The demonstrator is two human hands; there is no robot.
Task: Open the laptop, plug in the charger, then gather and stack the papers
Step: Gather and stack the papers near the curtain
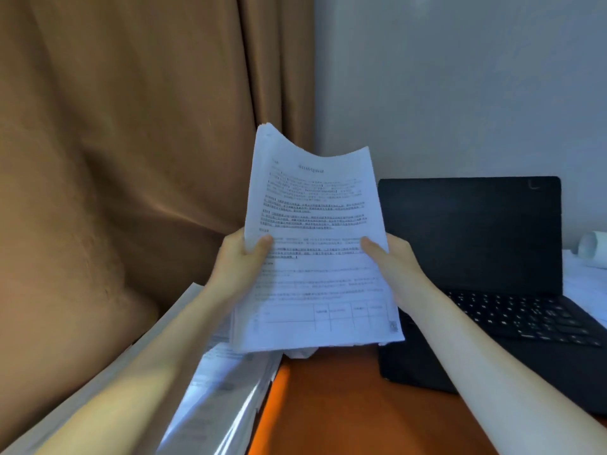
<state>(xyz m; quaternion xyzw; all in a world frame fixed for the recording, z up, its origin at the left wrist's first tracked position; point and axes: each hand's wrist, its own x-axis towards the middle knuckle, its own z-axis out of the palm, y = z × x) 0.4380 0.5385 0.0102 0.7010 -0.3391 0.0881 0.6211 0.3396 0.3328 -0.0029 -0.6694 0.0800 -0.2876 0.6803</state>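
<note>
I hold a stack of printed white papers (pixel 315 244) upright above the orange desk (pixel 345 405). My left hand (pixel 238 262) grips its left edge, thumb on the front page. My right hand (pixel 392 262) grips the right edge the same way. The stack's top edge sags in the middle and its bottom edge hangs just above the desk. A black laptop (pixel 476 257) stands open to the right, its screen dark and its keyboard showing. No charger or cable is in sight.
More papers and a glossy sheet (pixel 223 389) lie at the left under my left forearm. A crumpled white scrap (pixel 300 353) sits below the stack. White papers and a rolled sheet (pixel 588 257) lie right of the laptop. A brown curtain hangs behind.
</note>
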